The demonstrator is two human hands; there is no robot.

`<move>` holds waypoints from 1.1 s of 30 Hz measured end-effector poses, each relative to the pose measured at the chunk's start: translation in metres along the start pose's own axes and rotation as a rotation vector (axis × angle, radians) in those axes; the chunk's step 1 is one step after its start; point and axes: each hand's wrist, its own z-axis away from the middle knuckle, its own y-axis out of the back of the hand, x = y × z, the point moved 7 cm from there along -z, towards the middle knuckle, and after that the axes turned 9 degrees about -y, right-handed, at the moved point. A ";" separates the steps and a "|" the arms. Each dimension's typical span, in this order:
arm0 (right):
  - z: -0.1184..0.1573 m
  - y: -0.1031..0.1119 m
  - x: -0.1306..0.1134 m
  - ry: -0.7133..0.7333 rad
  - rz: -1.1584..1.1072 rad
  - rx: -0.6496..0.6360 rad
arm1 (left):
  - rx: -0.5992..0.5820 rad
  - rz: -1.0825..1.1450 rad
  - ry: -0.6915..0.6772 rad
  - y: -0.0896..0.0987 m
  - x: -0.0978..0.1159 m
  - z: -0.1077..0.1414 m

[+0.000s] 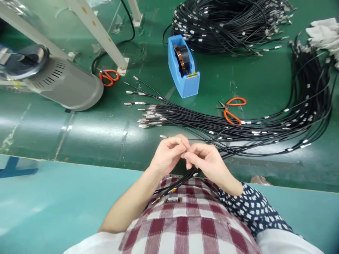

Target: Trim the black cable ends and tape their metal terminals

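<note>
My left hand (171, 153) and my right hand (205, 160) meet fingertip to fingertip near the table's front edge. Both are pinched closed, and whatever lies between the fingertips is too small or hidden to name. Just beyond them runs a long bundle of black cables (190, 118), with metal terminals and white labels at the left ends. A few more black cables (182, 180) pass below my hands and hang over the edge against the checked apron (190, 211). One cable end with a terminal pokes out just above my left hand.
A blue tape dispenser (184, 67) stands behind the bundle. Orange-handled snips (231, 110) lie on the cables, another orange-handled pair (109, 77) beside a grey machine (69, 81). A large cable coil (225, 26) sits at the back, white gloves (324, 35) at right, a white metal leg (102, 35) at left.
</note>
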 end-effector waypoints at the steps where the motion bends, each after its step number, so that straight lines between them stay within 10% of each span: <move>1: 0.000 -0.001 0.000 -0.001 0.000 -0.012 | -0.006 -0.001 0.014 0.000 -0.001 0.000; 11: 0.002 0.007 -0.001 0.110 0.235 0.223 | 0.054 -0.209 -0.064 0.006 0.000 0.004; 28: 0.002 0.006 -0.003 0.123 0.326 0.127 | 0.057 -0.133 -0.074 0.007 0.006 0.005; 33: 0.010 0.050 -0.017 0.217 0.306 0.288 | 0.279 -0.074 -0.165 0.035 0.025 0.007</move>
